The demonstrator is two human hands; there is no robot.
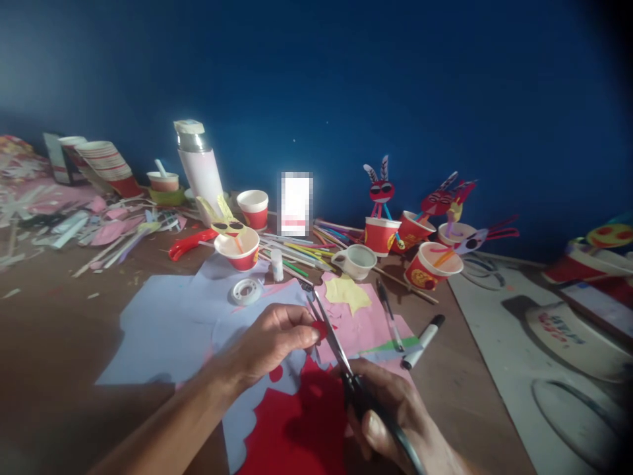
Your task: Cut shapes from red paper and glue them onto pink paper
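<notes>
My left hand (281, 340) pinches a small red paper piece (320, 329) between thumb and fingers. My right hand (390, 409) is wrapped round the black handles of a pair of scissors (341, 356). The blades are parted and point up and away, right beside the red piece; whether they touch it I cannot tell. Below both hands lies a large sheet of red paper (297, 429) with a scalloped cut edge. A red paper dot (275, 373) rests on the pale blue paper (163, 330). To the right lies pink paper (353, 330) with a yellow scrap (348, 295) on it.
A tape roll (246, 291) and a glue stick (277, 264) stand near the paper. Paper cups (383, 236) with paper figures line the back right. A thermos (200, 171) rises at back left beside scraps (111, 231). A marker (424, 342) and pen (390, 313) lie right.
</notes>
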